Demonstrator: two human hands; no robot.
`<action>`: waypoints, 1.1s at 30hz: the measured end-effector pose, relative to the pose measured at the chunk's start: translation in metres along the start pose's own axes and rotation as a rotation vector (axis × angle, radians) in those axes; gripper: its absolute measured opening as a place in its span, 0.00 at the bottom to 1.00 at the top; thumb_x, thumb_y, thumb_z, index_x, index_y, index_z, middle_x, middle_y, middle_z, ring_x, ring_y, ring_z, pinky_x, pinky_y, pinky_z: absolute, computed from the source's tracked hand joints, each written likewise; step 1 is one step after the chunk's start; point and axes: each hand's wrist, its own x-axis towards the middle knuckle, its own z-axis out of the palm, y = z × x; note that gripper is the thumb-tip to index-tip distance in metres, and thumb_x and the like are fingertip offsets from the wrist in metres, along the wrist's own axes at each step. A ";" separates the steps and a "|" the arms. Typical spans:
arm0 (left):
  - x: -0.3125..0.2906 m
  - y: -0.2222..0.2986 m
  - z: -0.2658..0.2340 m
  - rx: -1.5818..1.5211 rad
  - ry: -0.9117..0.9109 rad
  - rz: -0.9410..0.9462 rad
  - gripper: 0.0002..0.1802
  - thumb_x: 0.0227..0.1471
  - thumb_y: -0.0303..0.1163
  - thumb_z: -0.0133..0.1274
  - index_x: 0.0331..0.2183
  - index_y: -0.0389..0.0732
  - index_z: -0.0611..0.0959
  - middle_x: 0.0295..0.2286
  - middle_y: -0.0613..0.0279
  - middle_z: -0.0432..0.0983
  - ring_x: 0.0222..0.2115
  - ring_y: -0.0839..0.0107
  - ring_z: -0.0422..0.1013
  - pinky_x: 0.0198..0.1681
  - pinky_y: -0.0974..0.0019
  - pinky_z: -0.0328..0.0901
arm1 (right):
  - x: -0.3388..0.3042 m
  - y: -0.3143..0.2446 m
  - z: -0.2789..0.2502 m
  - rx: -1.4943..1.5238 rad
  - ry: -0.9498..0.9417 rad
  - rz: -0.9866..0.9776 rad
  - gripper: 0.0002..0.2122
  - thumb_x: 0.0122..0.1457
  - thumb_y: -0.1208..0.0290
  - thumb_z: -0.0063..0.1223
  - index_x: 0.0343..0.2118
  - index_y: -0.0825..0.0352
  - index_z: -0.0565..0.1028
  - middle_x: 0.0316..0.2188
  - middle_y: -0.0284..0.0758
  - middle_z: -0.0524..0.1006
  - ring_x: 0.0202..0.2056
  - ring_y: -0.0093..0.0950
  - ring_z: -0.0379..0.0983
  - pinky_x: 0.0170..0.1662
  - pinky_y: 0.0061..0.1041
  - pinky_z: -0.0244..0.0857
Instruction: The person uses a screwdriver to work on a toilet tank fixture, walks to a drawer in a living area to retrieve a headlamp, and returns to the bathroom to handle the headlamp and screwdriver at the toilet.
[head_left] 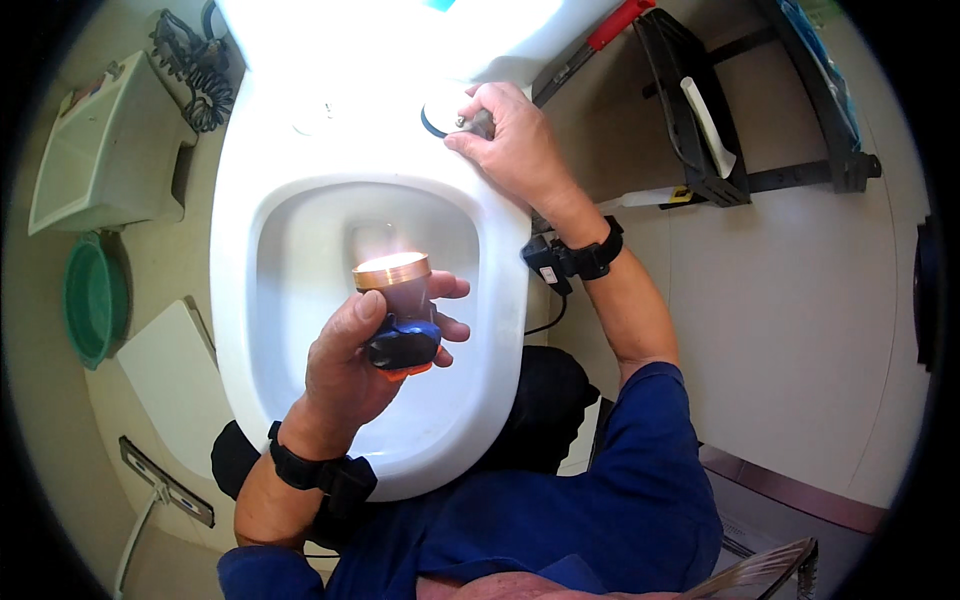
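In front of me stands a white toilet bowl (235,290) without a seat over its rim. My left hand (345,345) is wrapped round a lit lamp (405,295) with a copper-coloured ring and a blue and black lower part. It is held above the bowl, and its beam brightens the toilet's back. At the bowl's back right, my right hand (515,140) closes its thumb and fingers on a small metal fitting (480,124). A round dark-edged disc (437,116) lies beside that fitting, partly under my fingers. On the back left of the ledge is a small round mark (312,122).
To the left are a white sink (95,150), a green basin (95,300), a white panel (170,385) and a squeegee-like tool (165,485). On the right stand a black frame (690,110) and a red-handled tool (615,25). My wrists carry black straps with small boxes.
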 end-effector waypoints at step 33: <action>-0.014 0.001 0.000 -0.059 -0.077 -0.031 0.33 0.57 0.53 0.47 0.51 0.34 0.72 0.46 0.46 0.73 0.41 0.59 0.76 0.38 0.64 0.73 | 0.031 -0.019 -0.014 -0.336 -0.359 -0.095 0.22 0.49 0.58 0.61 0.47 0.62 0.77 0.47 0.44 0.73 0.44 0.41 0.74 0.49 0.35 0.67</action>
